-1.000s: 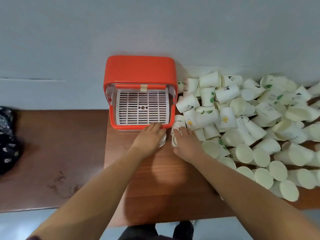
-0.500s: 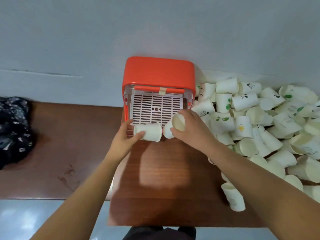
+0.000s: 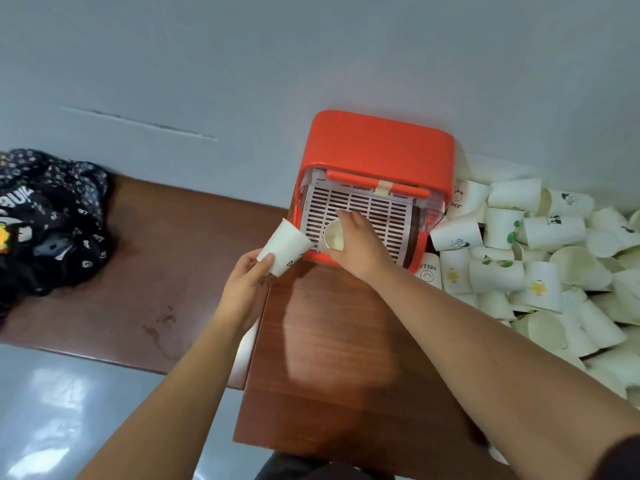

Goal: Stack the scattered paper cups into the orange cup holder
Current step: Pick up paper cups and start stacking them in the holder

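The orange cup holder (image 3: 377,147) stands against the wall with its white slatted tray (image 3: 384,211) facing me. My right hand (image 3: 360,242) grips a white paper cup (image 3: 333,234) over the tray's left part, the cup's mouth turned to the left. My left hand (image 3: 246,280) pinches the base of a second paper cup (image 3: 287,245), tilted, just left of the holder's front corner. A heap of several scattered paper cups (image 3: 540,258) lies on the table to the right of the holder.
The holder sits on a wooden table (image 3: 332,358); a lower brown bench (image 3: 166,271) runs off to the left. Dark patterned cloth (image 3: 45,216) lies at the bench's far left. A grey wall rises close behind. Glossy floor shows below.
Both hands have lifted their cups off the table. The right hand carried its cup up over the tray; the left tilted its cup beside the holder. The camera swung left.
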`<state>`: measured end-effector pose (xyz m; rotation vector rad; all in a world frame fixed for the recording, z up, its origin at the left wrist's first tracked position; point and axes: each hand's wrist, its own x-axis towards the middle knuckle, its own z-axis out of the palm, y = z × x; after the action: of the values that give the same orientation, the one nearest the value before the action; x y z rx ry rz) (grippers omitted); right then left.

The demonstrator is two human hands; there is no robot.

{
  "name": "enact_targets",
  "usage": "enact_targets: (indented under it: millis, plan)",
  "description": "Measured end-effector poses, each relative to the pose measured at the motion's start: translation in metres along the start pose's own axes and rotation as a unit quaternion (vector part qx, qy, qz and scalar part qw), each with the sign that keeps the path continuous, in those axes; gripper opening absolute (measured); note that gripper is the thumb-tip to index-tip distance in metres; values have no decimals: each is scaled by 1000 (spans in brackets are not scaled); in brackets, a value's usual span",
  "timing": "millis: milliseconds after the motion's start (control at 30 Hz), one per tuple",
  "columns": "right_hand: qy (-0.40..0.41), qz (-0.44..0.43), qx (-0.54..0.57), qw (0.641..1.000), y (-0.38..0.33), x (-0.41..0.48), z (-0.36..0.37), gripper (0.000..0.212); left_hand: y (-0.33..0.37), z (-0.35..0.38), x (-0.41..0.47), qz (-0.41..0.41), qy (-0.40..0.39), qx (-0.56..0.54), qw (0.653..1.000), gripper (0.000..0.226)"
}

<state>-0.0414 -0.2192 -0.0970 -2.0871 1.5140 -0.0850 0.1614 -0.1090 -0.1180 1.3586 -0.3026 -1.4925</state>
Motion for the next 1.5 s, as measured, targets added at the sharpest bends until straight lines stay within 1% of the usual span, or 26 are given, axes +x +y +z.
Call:
enact_targets:
  millis: [100, 167, 233, 267, 300, 367, 400, 467, 533, 567, 600, 633, 667, 700, 767, 833, 933, 1033, 1100, 1167, 1233, 1300, 1400, 1500]
  plan:
    - [-25, 9, 8, 1000, 5, 2, 5, 85, 1, -1, 2, 4, -16, 7, 1000, 48]
    - [-10, 7, 28, 1000, 2, -1, 1, 87, 4, -2, 4, 8, -34, 20, 999, 54]
    - [25, 3, 78, 997, -7, -8, -10, 75, 6, -2, 7, 11, -60, 29, 998, 57]
    - [25, 13, 136, 990, -13, -14, -18, 68, 8, 0, 9, 14, -75, 32, 997, 57]
    - [11, 32, 216, 976, -20, -21, -26, 63, 11, 2, 10, 17, -89, 37, 995, 57]
    - [-35, 73, 380, 921, -28, -35, -38, 61, 16, 14, 9, 27, -127, 50, 990, 54]
    - [-38, 82, 426, 900, -30, -39, -40, 62, 19, 21, 9, 35, -151, 61, 986, 53]
    - [-3, 102, 471, 876, -25, -42, -40, 64, 22, 36, 9, 47, -183, 84, 978, 52]
    - [48, 139, 502, 852, -22, -42, -43, 61, 24, 48, 12, 50, -198, 116, 972, 53]
    - [64, 146, 513, 844, -21, -41, -45, 52, 24, 52, 13, 49, -205, 142, 967, 55]
    - [72, 144, 517, 841, -19, -41, -46, 39, 24, 56, 15, 50, -212, 171, 961, 57]
    - [74, 138, 516, 842, -18, -42, -47, 27, 25, 58, 17, 51, -217, 199, 954, 58]
    - [78, 129, 511, 847, -17, -43, -49, 21, 27, 60, 20, 55, -219, 224, 948, 58]
    - [86, 122, 501, 852, -17, -44, -50, 18, 30, 61, 23, 63, -218, 247, 942, 57]
    - [105, 107, 456, 877, -15, -43, -51, 18, 38, 65, 28, 81, -216, 279, 932, 56]
    - [118, 96, 398, 905, -16, -41, -50, 25, 48, 71, 31, 101, -228, 301, 921, 54]
    - [120, 88, 365, 919, -19, -36, -44, 40, 59, 78, 35, 140, -233, 333, 903, 59]
    - [94, 69, 346, 931, -17, -30, -37, 55, 59, 76, 45, 152, -230, 333, 902, 63]
    - [75, 58, 334, 938, -12, -30, -33, 59, 55, 71, 51, 157, -232, 331, 901, 63]
    - [64, 58, 321, 943, -7, -31, -29, 61, 50, 67, 55, 164, -238, 346, 893, 62]
    - [58, 61, 300, 950, -2, -33, -24, 62, 42, 63, 60, 169, -238, 382, 877, 64]
    - [49, 65, 256, 963, 1, -33, -18, 66, 36, 60, 63, 168, -230, 427, 858, 67]
    - [31, 85, 202, 975, 8, -29, -7, 71, 29, 55, 68, 153, -237, 461, 841, 72]
    - [5, 93, 178, 980, 12, -26, 3, 73, 24, 54, 73, 177, -236, 492, 819, 64]
